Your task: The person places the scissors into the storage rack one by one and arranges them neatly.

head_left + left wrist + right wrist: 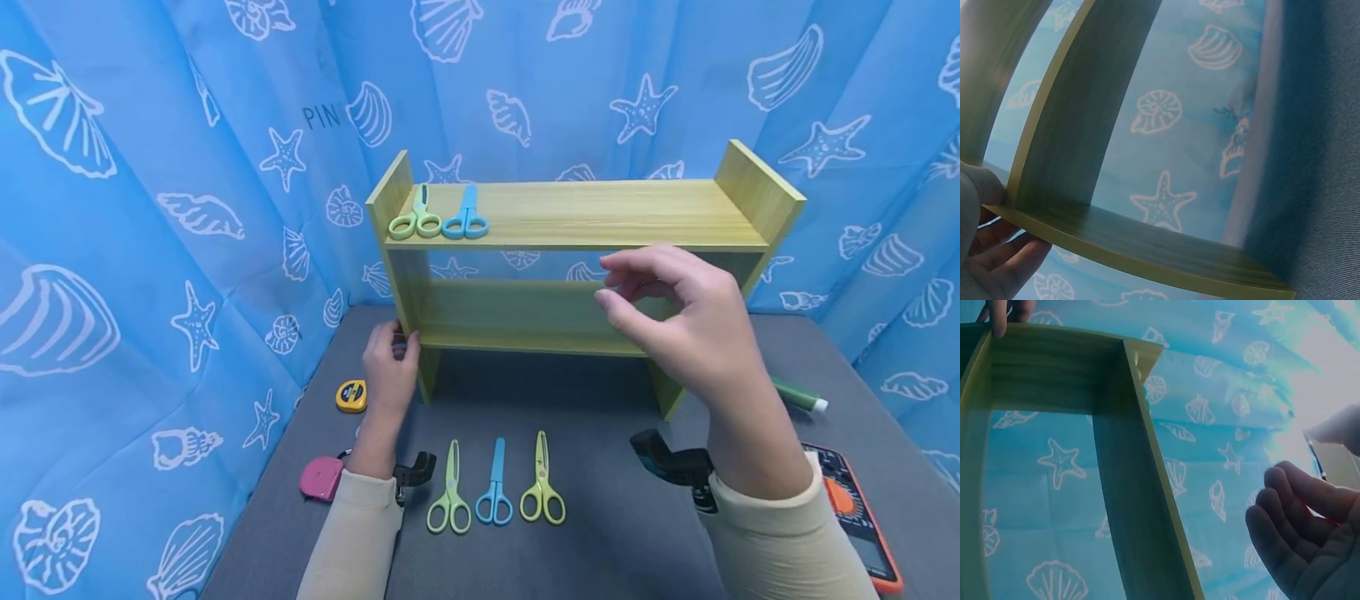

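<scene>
A two-tier wooden shelf point(570, 215) stands on the table. My left hand point(390, 362) grips its left side panel near the lower board, thumb on the inner side and fingers point(1016, 262) around the outside. Raised before the shelf's right half, my right hand point(678, 321) has loosely curved fingers and thumb with a gap between them, holding nothing. On the top board's left end lie green scissors point(415, 223) and blue scissors point(466, 225). A row on the table has light green scissors point(450, 504), blue scissors point(494, 500) and yellow-green scissors point(542, 496).
Left of the shelf are a yellow tape measure point(352, 396) and a pink tape measure point(321, 478). On the right lie a green tube with a white end point(801, 396) and an orange-edged multimeter point(855, 517), partly behind my right sleeve. A blue shell-print curtain point(510, 75) hangs behind.
</scene>
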Demonstrator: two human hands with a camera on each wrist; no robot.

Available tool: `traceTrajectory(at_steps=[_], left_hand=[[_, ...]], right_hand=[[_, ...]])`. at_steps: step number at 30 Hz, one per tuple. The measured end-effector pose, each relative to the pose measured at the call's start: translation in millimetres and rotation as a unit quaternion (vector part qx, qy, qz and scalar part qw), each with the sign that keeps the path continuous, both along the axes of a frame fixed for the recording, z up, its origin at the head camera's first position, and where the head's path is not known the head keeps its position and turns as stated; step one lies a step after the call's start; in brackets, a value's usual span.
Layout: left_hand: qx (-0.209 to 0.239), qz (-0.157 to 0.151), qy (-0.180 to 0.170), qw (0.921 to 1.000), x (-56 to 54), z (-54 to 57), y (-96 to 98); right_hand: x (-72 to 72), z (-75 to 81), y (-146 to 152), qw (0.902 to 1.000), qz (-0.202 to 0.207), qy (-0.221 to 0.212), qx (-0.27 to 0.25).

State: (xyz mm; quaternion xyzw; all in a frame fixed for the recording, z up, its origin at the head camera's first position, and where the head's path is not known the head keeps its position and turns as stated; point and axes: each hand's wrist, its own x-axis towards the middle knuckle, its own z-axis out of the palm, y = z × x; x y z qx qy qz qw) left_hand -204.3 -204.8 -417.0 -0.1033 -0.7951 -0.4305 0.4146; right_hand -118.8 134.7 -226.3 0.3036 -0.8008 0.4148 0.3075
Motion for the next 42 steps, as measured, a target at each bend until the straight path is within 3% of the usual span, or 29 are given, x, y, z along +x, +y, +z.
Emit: traceTrajectory(at_steps=[10, 18, 24, 31, 37, 42], left_hand=[[0.004, -0.003, -0.008, 1.0000, 1.5, -1.8, 0.4], [0.008, -0.002, -0.017, 0.9998, 1.6, -1.3, 0.3], [0.006, -0.005, -0.011, 0.9999, 0.3, -1.5, 0.6], [-0.003, 0.003, -0.012, 0.9999, 0.8, -1.0, -0.2], [0.005, 0.003, -0.015, 0.9999, 0.9, 0.3, -0.8], [0.007, -0.003, -0.008, 0.9999, -0.1, -0.5, -0.5]], right_hand=[[26.2, -45.2, 19, 0.9990, 0.011, -0.026, 0.035], [34.2, -100.0, 28, 0.9967, 0.049, -0.056, 0.032], [40.7, -141.3, 33, 0.9913, 0.044, -0.122, 0.023], [42.0, -191.9, 25, 0.9779, 0.002, -0.208, 0.024], [38.0, -223.7, 13, 0.9657, 0.031, -0.256, 0.032], [35.2, -242.6, 2, 0.9413, 0.044, -0.331, 0.051]])
